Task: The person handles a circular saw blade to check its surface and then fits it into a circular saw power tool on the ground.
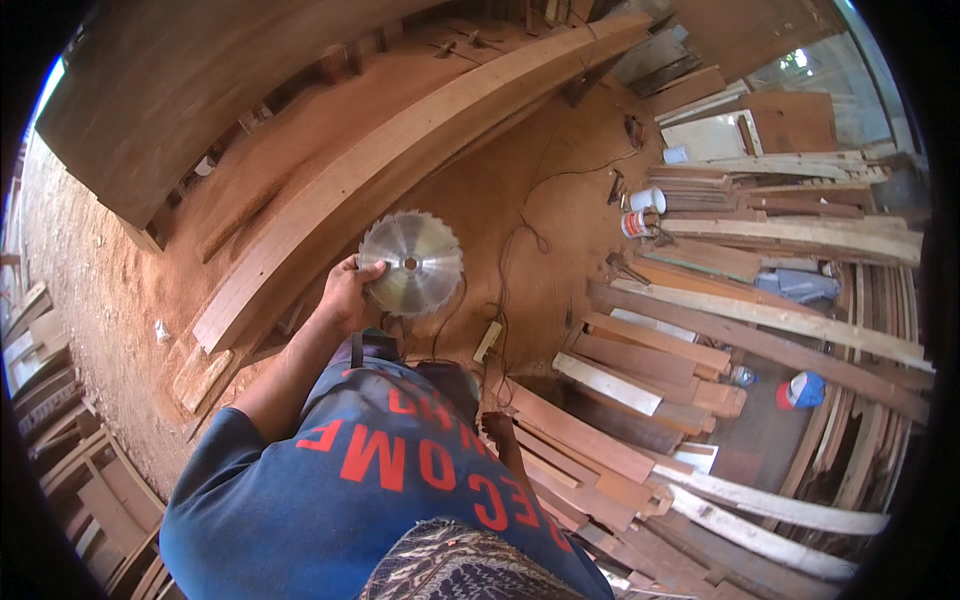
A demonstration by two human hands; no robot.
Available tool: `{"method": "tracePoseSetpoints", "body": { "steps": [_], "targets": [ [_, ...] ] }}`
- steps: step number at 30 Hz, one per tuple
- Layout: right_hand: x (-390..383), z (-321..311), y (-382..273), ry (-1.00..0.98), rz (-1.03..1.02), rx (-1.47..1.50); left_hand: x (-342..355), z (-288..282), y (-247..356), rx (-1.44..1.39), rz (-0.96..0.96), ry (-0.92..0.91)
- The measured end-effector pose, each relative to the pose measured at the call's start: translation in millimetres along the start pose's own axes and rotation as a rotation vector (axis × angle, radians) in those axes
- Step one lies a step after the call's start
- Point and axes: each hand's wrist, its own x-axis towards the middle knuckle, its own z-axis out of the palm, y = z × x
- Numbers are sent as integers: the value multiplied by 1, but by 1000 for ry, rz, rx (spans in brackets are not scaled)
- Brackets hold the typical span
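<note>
My left hand (346,293) grips a round, toothed circular saw blade (428,283) by its left edge. The thumb lies on the flat face, and the fingers go behind it. The shiny metal disc faces me, with a small hole at its centre. Just beyond the blade runs a long wooden beam (370,160). My right hand (497,428) hangs low near the wooden boards on the right. It is small and in shadow, so its fingers and anything in them cannot be made out.
Sawdust covers the floor (570,250). A cable (504,265) winds across it to a pale yellowish block (487,342). Stacked planks (690,335) fill the right side, with a white bucket (648,200) and a cap (801,391). A large wooden panel (190,90) is at upper left.
</note>
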Motion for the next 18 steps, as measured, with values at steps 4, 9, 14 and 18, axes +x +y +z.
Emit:
{"method": "tracePoseSetpoints", "body": {
  "steps": [4,9,14,18],
  "targets": [
    [-6,-14,-129,92,-4,247,39,12,35,-33,110,-69],
    [6,-41,-406,-56,-597,247,59,61,70,-153,160,-97],
    [-70,-29,-643,-357,-929,71,95,83,84,-167,268,-61],
    [-72,-16,-753,-551,-1072,-60,133,126,100,-199,348,-27]
  ]
}}
